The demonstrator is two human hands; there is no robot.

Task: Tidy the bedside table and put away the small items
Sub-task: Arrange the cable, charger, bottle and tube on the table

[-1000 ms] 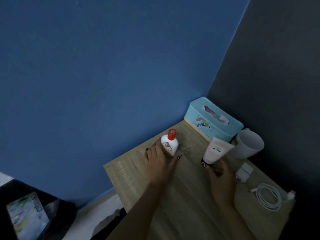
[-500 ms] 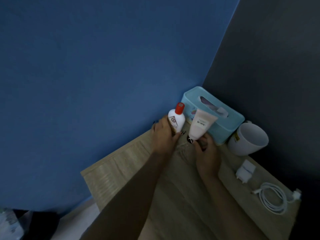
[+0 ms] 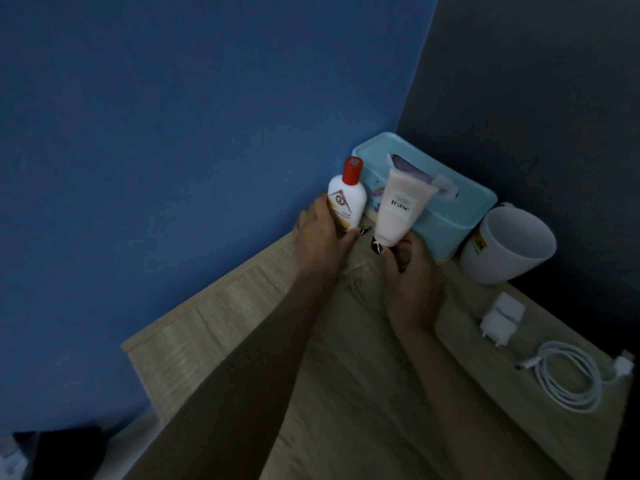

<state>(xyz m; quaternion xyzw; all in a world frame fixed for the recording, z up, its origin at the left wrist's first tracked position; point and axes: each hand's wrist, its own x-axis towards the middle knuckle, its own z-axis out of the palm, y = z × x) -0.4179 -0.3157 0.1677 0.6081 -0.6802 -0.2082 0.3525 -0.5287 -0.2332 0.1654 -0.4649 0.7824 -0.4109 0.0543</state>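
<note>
Since both are held upright at the far corner beside one pale-blue plastic tissue box (image 3: 450,220), they seem to be getting lined up there: left grip (image 3: 322,244) curled round one white red-capped bottle (image 3: 348,199), right grip (image 3: 412,278) pinching one pink squeeze tube (image 3: 401,209) at its base. Rightward on the wooden bench (image 3: 207,327) lie one white mug (image 3: 509,247), one white charger plug (image 3: 502,318) and one coiled white cable (image 3: 568,379).

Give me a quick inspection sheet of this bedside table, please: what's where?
Surface: wooden table top, dimly lit.
Job's things: white bottle with red cap, pink tube, both held beside the tissue box.
Clutter: white mug, charger plug.
Grips: left hand grips the bottle; right hand grips the tube's lower end.
Cables: white cable, coiled, near the table's right edge.
Surroundings: blue wall, dark wall, meeting in a corner.
</note>
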